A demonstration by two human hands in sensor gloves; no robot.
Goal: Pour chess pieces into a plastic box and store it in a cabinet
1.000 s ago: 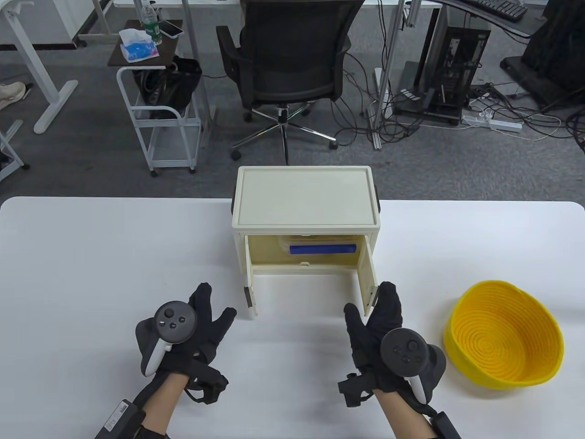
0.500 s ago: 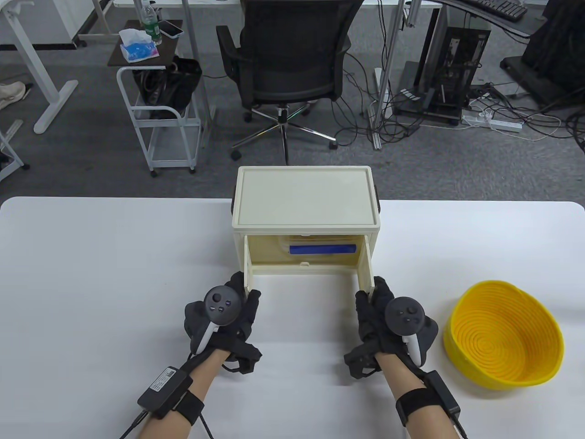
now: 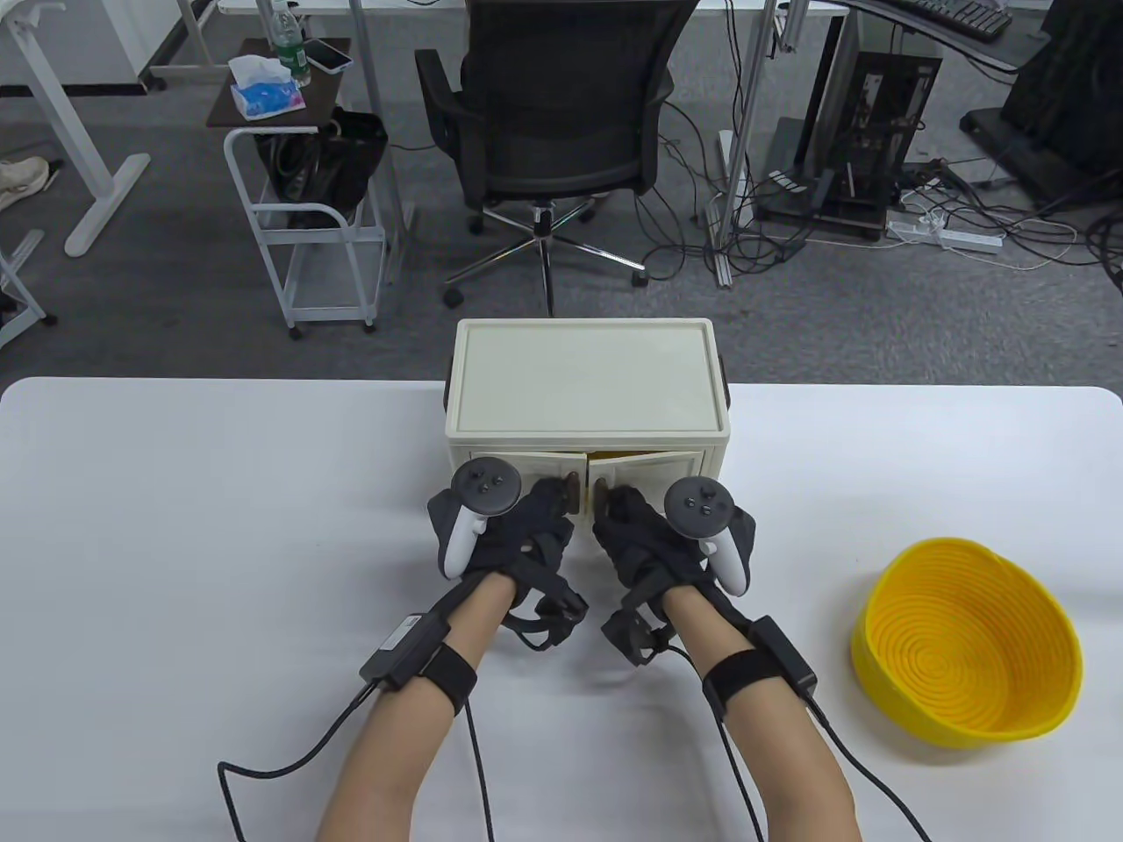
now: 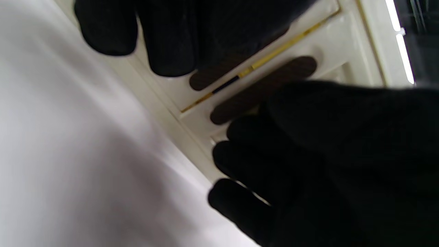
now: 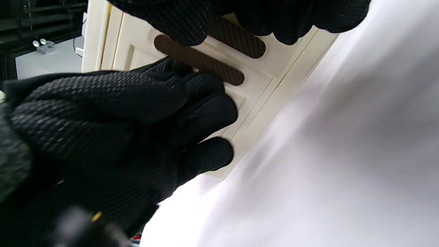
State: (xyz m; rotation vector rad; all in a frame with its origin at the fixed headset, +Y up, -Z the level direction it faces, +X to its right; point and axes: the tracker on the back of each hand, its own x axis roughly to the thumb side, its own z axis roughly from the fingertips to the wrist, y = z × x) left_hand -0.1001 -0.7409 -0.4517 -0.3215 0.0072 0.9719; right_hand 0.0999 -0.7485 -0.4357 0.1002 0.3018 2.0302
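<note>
Pressing flat against the two doors of the cream cabinet (image 3: 586, 386) at the middle of the counter's (image 3: 175, 526) far edge: left hand (image 3: 518, 535) on the left door (image 3: 535, 462), right hand (image 3: 645, 535) on the right door (image 3: 654, 462), fingers spread, gripping nothing. Pushed nearly together, with a thin gap between the dark handles (image 4: 264, 89). Hidden behind the doors, the plastic box, so not seen. Sitting alone near the right edge, well apart: yellow woven basket (image 3: 965, 645).
</note>
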